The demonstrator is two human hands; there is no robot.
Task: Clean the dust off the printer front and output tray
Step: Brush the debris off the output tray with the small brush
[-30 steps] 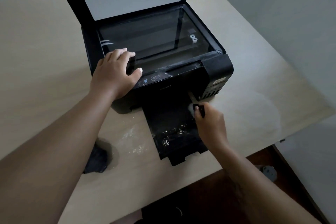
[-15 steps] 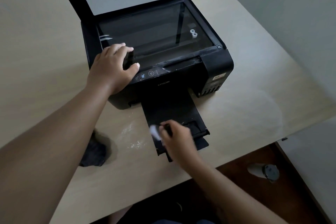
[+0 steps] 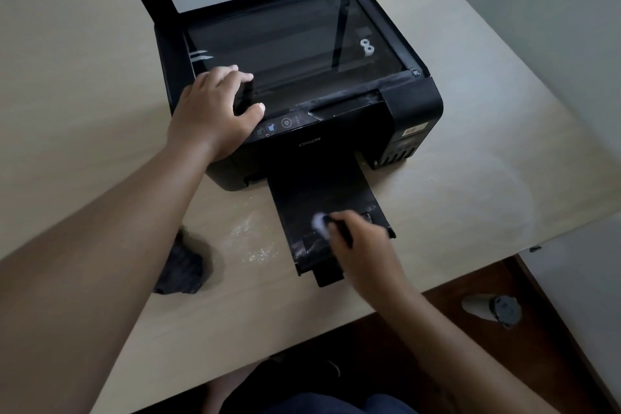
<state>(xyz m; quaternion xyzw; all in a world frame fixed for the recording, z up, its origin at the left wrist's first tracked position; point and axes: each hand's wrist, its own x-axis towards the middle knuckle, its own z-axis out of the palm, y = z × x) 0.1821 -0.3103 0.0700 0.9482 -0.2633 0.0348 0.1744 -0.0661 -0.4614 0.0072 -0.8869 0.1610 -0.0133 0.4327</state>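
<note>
A black printer (image 3: 336, 131) stands on the beige table with its scanner lid up. Its output tray (image 3: 319, 191) is pulled out toward me, and pale dust streaks lie near the tray's front edge (image 3: 307, 247). My left hand (image 3: 215, 114) rests on the printer's front-left top corner, with the thumb by the control panel. My right hand (image 3: 363, 245) is over the tray and grips a small dark-handled brush (image 3: 321, 222). The brush's white bristles touch the tray surface and are motion-blurred.
A crumpled dark cloth (image 3: 181, 269) lies on the table (image 3: 470, 212) left of the tray, with scattered white dust (image 3: 255, 245) beside it. The table's front edge runs close below the tray. A pale bottle (image 3: 490, 307) lies on the floor at right.
My right hand swept the brush from the tray's back right corner to its front left, then back toward the middle. The bright specks on the tray are mostly gone. My left hand stayed put.
</note>
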